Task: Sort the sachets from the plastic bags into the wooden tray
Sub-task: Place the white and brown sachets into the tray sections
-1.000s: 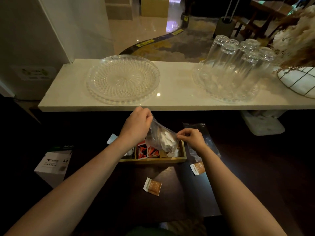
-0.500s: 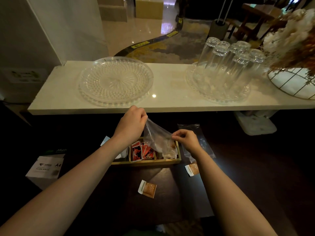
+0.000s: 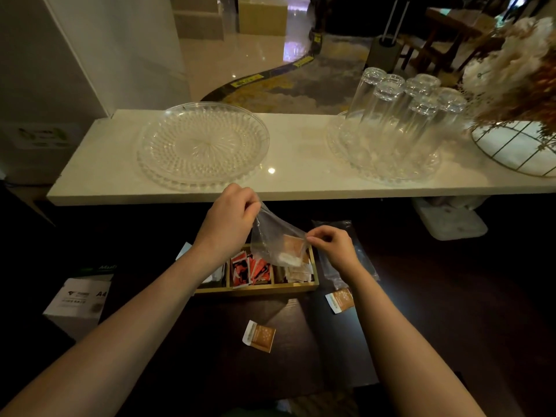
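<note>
**Sachets may miss the right-hand compartment as the bag is tipped**

At the centre of the frame both hands pinch one clear plastic bag (image 3: 272,236) above the wooden tray (image 3: 255,288). The left hand (image 3: 230,219) grips the bag's upper corner, held high; the right hand (image 3: 329,246) nips its lower edge, so the two hands are apart with the film stretched between them. A tan sachet (image 3: 293,246) and some white ones sit at the bag's low end, just over the tray's right compartment, which already holds pale sachets. The middle compartment holds red ones (image 3: 249,269); the left one is mostly hidden behind the left forearm.

The risk, as I judge it, is spillage. The bag hangs slack and tilted, and its mouth cannot be made out, so sachets could slide out in a clump and land across the divider or beyond the tray's right wall. Two tan sachets (image 3: 259,336) (image 3: 341,300) already lie loose on the dark bench (image 3: 301,356), below and right of the tray, beside a second bag (image 3: 346,257). In the dim light, colours could also be mistaken and sorted wrongly.
</note>
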Tool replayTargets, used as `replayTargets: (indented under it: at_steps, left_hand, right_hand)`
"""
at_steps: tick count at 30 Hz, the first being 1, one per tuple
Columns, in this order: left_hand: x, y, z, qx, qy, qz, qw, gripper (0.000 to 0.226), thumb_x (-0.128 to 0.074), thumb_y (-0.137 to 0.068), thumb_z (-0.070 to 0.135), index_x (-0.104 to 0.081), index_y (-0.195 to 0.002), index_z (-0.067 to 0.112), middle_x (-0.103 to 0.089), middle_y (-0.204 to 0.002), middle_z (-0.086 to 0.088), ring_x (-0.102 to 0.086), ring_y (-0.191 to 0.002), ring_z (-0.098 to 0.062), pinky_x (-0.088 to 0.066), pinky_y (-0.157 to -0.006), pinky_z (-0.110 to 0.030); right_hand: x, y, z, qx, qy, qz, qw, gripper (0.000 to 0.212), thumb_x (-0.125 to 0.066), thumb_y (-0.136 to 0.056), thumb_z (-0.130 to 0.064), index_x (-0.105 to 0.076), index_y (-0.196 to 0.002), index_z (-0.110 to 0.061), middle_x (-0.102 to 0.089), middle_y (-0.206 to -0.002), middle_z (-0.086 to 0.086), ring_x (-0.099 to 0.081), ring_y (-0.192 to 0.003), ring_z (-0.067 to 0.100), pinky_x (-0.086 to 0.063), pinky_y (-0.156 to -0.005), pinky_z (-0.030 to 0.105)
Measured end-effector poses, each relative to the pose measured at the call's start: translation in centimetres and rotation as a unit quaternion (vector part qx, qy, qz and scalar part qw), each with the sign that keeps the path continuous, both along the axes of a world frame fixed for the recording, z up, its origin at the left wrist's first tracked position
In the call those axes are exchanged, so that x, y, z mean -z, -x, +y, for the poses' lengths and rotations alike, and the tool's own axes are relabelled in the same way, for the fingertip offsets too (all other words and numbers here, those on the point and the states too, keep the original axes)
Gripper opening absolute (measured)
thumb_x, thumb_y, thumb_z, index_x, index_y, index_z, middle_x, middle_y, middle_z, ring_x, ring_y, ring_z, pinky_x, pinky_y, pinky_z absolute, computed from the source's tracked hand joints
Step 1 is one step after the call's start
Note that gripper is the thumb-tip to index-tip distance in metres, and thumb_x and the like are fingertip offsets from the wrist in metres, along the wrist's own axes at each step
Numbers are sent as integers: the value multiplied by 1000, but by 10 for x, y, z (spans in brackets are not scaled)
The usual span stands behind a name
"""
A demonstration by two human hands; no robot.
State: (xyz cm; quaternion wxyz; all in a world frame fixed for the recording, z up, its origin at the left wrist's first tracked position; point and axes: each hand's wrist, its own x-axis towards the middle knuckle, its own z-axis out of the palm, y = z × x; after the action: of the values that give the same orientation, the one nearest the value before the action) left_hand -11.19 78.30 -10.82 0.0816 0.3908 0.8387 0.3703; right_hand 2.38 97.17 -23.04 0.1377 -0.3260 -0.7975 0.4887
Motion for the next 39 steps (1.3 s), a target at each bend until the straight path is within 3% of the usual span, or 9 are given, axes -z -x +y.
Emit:
replayTargets:
  at_steps: [3,9,16,20,24,28,31,35,39]
  left_hand:
    - [-2,-5,-1,11,-15,-2,1000,29,-45,-94,19,-44,-67,26,-47,-87,3,-56,-72,-20,-53,-69,-43]
    - [-12,-6,-4,17,-51,15,998,26,-46,-94,21,-45,-69,25,-44,-85,10,-56,-74,-16,-55,-71,-47]
    - [-4,-2,-16,-12,-53,15,998,19,-48,-94,19,-50,-75,15,-48,-90,0,-58,-75,-22,-54,-71,-49]
    - [15,1,-28,-40,-61,9,997,17,-49,-93,18,-52,-76,17,-47,-89,2,-57,-73,-20,-53,-67,-44]
    - [49,2,-46,-55,-9,24,998,13,-50,-93,20,-54,-81,19,-45,-85,6,-50,-72,-6,-43,-64,-30]
    - [87,4,-71,-99,69,32,992,5,-52,-91,19,-57,-91,16,-50,-100,-1,-55,-82,-15,-43,-65,-29]
    - [112,17,-95,-167,105,9,980,18,-54,-89,14,-57,-107,9,-50,-114,-11,-56,-96,-27,-44,-69,-35]
    - [145,36,-125,-257,148,-93,951,45,-56,-89,15,-45,-131,6,-43,-136,-20,-49,-117,-38,-44,-90,-47]
    - [174,38,-135,-203,145,-187,950,79,-64,-87,26,-17,-148,9,-21,-154,-18,-31,-137,-35,-33,-108,-49]
  right_hand:
    - [-1,0,-4,-4,4,2,1000,9,-69,-83,-16,-71,-82,-25,-70,-84,-1,-64,-82,12,-53,-78,30]
    - [-5,-1,-10,12,12,48,999,15,-69,-83,-15,-70,-79,-30,-69,-80,-5,-64,-80,8,-54,-78,29]
    - [-9,-11,-9,44,35,79,995,13,-67,-84,-12,-69,-80,-25,-72,-92,1,-67,-90,16,-55,-83,32]
    - [-10,-22,1,72,-23,59,995,11,-66,-85,-12,-67,-80,-22,-68,-80,-3,-62,-76,11,-51,-74,28]
    - [-3,-42,18,163,-86,9,983,6,-66,-84,-13,-69,-86,-18,-66,-80,-8,-64,-81,14,-52,-80,34]
    - [4,-61,32,231,-139,-25,963,12,-59,-87,-14,-66,-94,-20,-67,-89,-4,-65,-86,17,-54,-80,42]
    - [14,-70,42,258,-166,-51,950,17,-55,-87,-18,-64,-100,-23,-67,-92,3,-65,-86,24,-55,-77,47]
    - [26,-67,45,236,-184,-113,947,21,-53,-90,-19,-64,-108,-20,-66,-102,10,-64,-91,31,-54,-78,48]
    - [34,-62,42,206,-213,-184,937,27,-50,-90,-17,-62,-114,-18,-61,-111,12,-61,-95,35,-51,-74,43]
